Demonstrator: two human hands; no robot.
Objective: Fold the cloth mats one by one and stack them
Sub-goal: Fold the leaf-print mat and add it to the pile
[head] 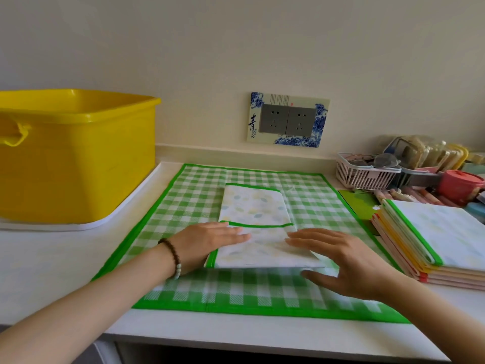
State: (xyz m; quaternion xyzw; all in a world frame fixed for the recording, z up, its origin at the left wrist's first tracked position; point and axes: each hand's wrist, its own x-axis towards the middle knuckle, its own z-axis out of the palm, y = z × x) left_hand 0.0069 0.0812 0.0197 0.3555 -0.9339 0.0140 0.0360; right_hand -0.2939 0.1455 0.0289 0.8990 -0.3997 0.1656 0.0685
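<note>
A white cloth mat (256, 208) with pale leaf print and green trim lies folded on a large green checked mat (183, 195) spread over the counter. My left hand (207, 240) lies flat with straight fingers on the folded mat's near left part. My right hand (338, 256) has its fingers spread on the near right part, with the thumb below the near edge. A stack of folded mats (435, 243) sits at the right, topped by a white leaf-print one with green trim.
A yellow plastic tub (78, 158) stands at the back left on a white tray. A white basket (364, 174), lids, a red container (459, 185) and other clutter crowd the back right. A wall socket plate (287, 119) is on the wall behind.
</note>
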